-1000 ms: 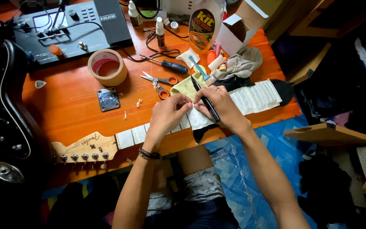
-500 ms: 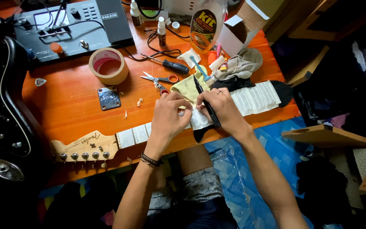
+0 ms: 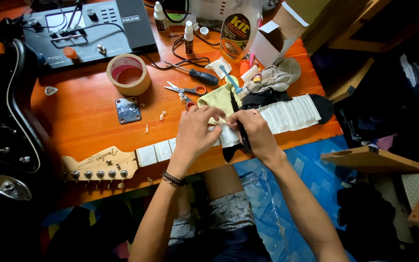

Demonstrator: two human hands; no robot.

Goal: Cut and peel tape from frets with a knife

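Now both hands at table's [image 3: 88,116] front edge: left hand [image 3: 195,133] pinches tape on guitar neck [image 3: 166,150], right hand [image 3: 253,131] grips black pen; best press tape flat, steady.

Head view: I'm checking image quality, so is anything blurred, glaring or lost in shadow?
Head view: the hands, left hand and right hand, and the guitar neck look sharp; daylight gives sheen on the orange table; the black guitar body and right-hand clutter sink into shadow; edges bow slightly.
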